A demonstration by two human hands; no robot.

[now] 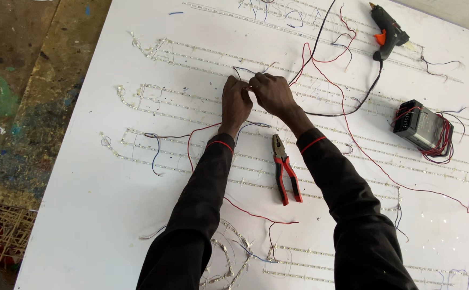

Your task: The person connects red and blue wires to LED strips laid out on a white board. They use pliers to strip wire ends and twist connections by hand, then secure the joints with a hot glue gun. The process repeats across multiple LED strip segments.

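Thin wires (243, 73), red and dark, are pinched between the fingers of both hands at the upper middle of the frame, where they rise off a large white board (95, 188) that fills most of the picture and lies over a paint-stained floor (14, 96) seen at the left edge. Rows of pale light strips (191, 121) run across the board from left to right, with loose red and blue leads trailing between them. Two arms in black sleeves with red cuffs reach up from the bottom edge. The left hand (235, 103) and right hand (272, 94) meet knuckle to knuckle, their fingers pressed together around the wire ends just above a strip. At the right of the frame a dark boxy power unit (418, 124) sits with red wire coiled at its side. In the upper right corner lies a black glue gun (387, 29) with an orange trigger, its black cord curving down toward the hands. Between the forearms, at centre, a pair of red-handled pliers (285, 169) rests on the board, jaws pointing up, touching neither hand
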